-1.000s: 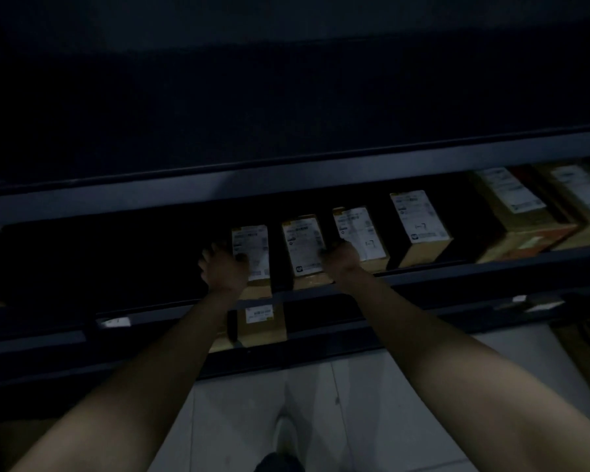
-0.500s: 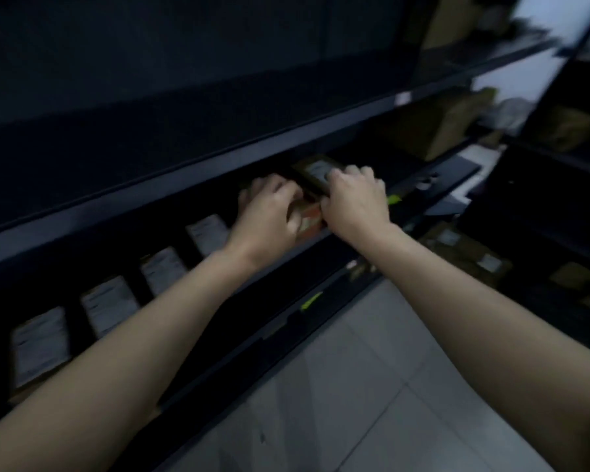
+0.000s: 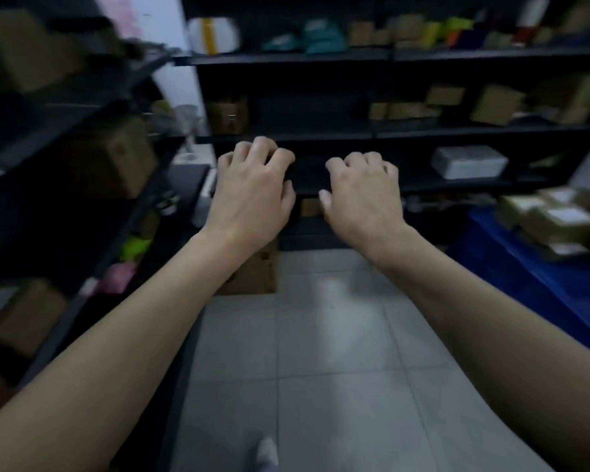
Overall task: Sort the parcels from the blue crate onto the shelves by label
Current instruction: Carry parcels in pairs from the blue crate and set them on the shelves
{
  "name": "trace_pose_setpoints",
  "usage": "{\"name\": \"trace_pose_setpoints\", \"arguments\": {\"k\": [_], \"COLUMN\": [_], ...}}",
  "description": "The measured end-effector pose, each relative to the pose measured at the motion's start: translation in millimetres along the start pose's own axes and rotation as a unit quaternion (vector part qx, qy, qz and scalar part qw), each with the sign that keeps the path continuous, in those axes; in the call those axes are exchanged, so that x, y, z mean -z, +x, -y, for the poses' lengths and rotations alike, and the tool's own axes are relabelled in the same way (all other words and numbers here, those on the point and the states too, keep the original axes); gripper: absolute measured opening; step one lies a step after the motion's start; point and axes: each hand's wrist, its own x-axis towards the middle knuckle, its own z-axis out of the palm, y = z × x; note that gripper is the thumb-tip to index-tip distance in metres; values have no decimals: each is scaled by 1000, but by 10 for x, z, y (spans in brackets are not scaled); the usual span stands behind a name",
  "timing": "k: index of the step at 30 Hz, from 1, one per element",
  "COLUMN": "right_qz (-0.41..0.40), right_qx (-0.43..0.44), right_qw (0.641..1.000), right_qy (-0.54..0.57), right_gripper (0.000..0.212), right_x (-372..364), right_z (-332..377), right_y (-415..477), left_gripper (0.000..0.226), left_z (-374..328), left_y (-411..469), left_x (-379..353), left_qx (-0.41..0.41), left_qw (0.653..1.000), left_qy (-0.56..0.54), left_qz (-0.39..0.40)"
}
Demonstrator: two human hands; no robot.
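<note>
Judging by the blue crate [image 3: 542,284] at the right, the sorting is well short of finished: several brown parcels [image 3: 559,216] with white labels lie piled in it. Plenty of boxes sit on the dark shelves [image 3: 355,134] ahead and on the rack [image 3: 116,83] along the left, though I can't say which of those came from the crate. Both hands are held out in front above the floor tiles [image 3: 321,335], well clear of the crate. The left hand [image 3: 252,195] and the right hand [image 3: 363,195] each have loosely curled fingers and carry nothing, so I'd guess the next parcel is yet to be picked. Much is blurred: no label can be read, the crate is cut off by the right edge, and a cardboard box [image 3: 256,270] on the floor is half hidden behind the left wrist.
</note>
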Motion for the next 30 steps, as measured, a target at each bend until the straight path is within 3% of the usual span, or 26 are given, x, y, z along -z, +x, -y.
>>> {"name": "trace_pose_setpoints", "arguments": {"k": [6, 12, 25, 30], "right_qz": [53, 64, 74, 72], "right_qx": [-173, -274, -502, -526], "right_qw": [978, 945, 844, 832], "right_qy": [-105, -164, -174, -162], "right_gripper": [34, 31, 38, 32], "right_x": [-178, -382, -721, -1016], "right_z": [-1313, -2217, -4251, -5226], "right_y": [54, 458, 555, 620], "left_gripper": [36, 37, 36, 37], "left_z": [-927, -1534, -3205, -3903], "left_y": [890, 1785, 3099, 3506], "left_x": [-935, -1677, -3084, -3777], "left_qx": [-135, -225, -356, -354], "left_qw": [982, 952, 869, 862], "left_qy": [-127, -200, -310, -312], "left_qz": [35, 63, 149, 185]}}
